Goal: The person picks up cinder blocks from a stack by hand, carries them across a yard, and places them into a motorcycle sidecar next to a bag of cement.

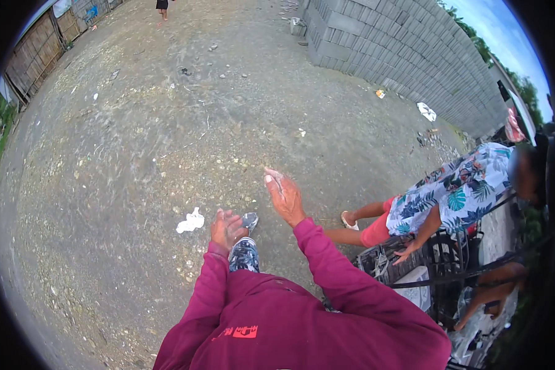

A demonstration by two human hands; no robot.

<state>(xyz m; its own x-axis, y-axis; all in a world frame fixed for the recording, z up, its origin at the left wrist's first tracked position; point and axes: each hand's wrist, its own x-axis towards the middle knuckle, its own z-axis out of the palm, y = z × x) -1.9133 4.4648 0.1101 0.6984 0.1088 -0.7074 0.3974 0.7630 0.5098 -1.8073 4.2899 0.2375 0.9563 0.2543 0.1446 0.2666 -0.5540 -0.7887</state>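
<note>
My left hand [226, 227] hangs in front of me with fingers loosely curled and nothing in it, just above my patterned trouser leg and shoe [245, 246]. My right hand [283, 194] is raised higher and further forward, fingers stretched out, dusted with pale powder, holding nothing. Both arms wear magenta long sleeves [327, 271]. Below them lies bare gravel ground [166, 154].
A white crumpled scrap [191, 221] lies left of my left hand. At the right, a person in a leaf-print shirt and red shorts [456, 194] leans a hand on a dark cart or vehicle [425, 265]. A grey block wall [407, 49] runs at the back right; a fence [37, 55] stands far left.
</note>
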